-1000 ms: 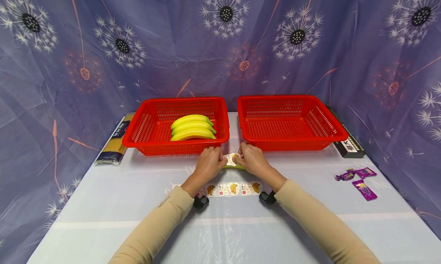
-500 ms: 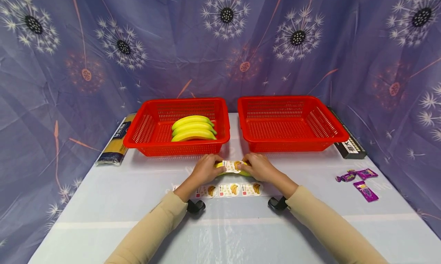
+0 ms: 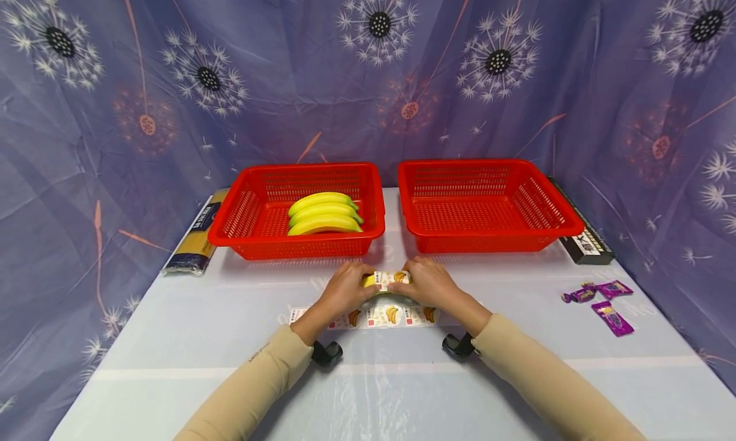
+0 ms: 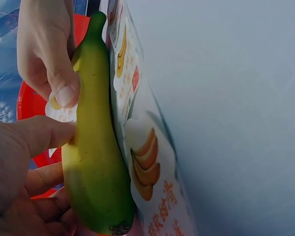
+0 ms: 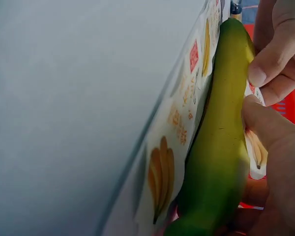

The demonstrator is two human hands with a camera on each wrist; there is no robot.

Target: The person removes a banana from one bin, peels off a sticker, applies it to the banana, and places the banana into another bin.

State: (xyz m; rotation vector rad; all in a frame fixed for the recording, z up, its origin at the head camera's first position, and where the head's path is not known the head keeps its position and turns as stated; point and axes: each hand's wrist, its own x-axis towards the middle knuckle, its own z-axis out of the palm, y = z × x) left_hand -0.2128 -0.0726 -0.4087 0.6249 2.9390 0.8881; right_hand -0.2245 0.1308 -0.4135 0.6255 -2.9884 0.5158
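A yellow banana (image 4: 94, 142) with greenish ends lies crosswise between both hands. A white label (image 3: 395, 277) printed with bananas is on its upper side. My left hand (image 3: 344, 285) grips the left part, thumb on the side nearest me, fingers behind. The right hand (image 3: 431, 286) grips the other part, and its thumb lies along the label's lower edge. Seen from the right wrist, both thumb tips press close together on the banana (image 5: 220, 123) beside the label. On the table in front, a strip of similar labels (image 3: 384, 316) is partly covered by the left wrist.
Behind the hands, a red basket (image 3: 230, 241) on the left holds three bananas (image 3: 324, 214). A second red basket (image 3: 489, 243) stands to its right. A pasta packet (image 3: 195, 236), a black box (image 3: 592, 252) and purple-wrapped candies (image 3: 612, 318) lie toward the sides.
Both hands have come nearer to me with the banana, away from the baskets, and now sit just above the label strip. The right thumb has slid inward along the label.
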